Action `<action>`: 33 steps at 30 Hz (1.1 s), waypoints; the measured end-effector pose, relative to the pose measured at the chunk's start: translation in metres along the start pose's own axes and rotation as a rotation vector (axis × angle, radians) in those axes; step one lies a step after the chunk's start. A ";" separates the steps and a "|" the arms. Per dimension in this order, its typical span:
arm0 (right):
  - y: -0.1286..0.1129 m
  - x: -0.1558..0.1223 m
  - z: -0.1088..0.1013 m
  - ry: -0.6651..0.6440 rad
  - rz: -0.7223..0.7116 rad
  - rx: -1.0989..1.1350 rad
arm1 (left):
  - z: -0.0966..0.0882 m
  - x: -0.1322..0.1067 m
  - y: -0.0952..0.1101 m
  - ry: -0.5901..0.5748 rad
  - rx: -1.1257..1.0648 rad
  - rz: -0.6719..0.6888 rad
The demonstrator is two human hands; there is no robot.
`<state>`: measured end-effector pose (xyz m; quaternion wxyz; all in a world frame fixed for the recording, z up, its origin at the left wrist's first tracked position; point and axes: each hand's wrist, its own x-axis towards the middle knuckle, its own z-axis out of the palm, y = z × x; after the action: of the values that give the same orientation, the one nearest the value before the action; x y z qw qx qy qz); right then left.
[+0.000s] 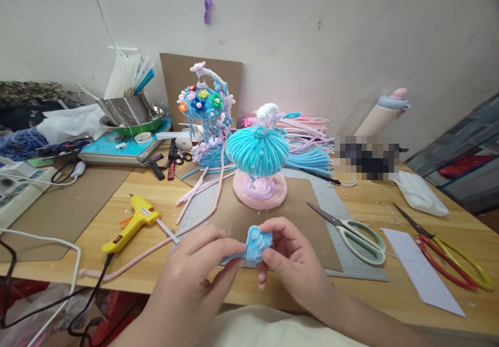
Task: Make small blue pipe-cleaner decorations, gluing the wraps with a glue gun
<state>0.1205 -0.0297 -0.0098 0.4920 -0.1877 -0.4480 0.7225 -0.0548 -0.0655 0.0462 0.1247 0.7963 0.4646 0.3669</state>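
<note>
Close to the table's front edge, my right hand (290, 256) pinches a small light-blue bundle of bent pipe cleaner (257, 243) between thumb and fingers. My left hand (200, 266) closes thumb and forefinger on a blue pipe cleaner strand at the bundle's left side. Just beyond my hands stands a lamp-like pipe cleaner piece (258, 152), with a pleated blue dome, a white tuft on top and a round pink coiled base (238, 188). Behind it to the left is a second piece (202, 102), its blue dome covered in coloured flowers under a curved stem.
A yellow glue gun (134, 222) lies at left with its cord over the edge. Green-handled scissors (360, 235) and red-and-yellow-handled scissors (444, 253) lie at right, near a white strip (421, 271). Pink and blue pipe cleaners (307, 159) are piled behind. Cardboard (312, 222) covers the middle.
</note>
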 end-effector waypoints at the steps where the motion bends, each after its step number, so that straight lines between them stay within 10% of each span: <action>1: 0.000 0.000 0.000 -0.005 -0.005 0.000 | 0.000 0.000 0.000 0.002 -0.004 0.007; 12: -0.005 -0.003 -0.001 -0.035 -0.041 -0.128 | -0.006 -0.003 0.002 -0.055 -0.033 0.014; 21: -0.006 -0.008 -0.001 -0.118 0.110 -0.106 | -0.019 0.012 -0.019 -0.227 -0.469 -0.314; 33: -0.010 -0.002 -0.002 -0.085 0.192 0.031 | -0.002 0.019 -0.028 -0.200 -0.561 -0.229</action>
<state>0.1278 -0.0292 -0.0031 0.4038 -0.1912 -0.4373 0.7805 -0.0691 -0.0352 0.0414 0.4251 0.7055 0.4171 0.3842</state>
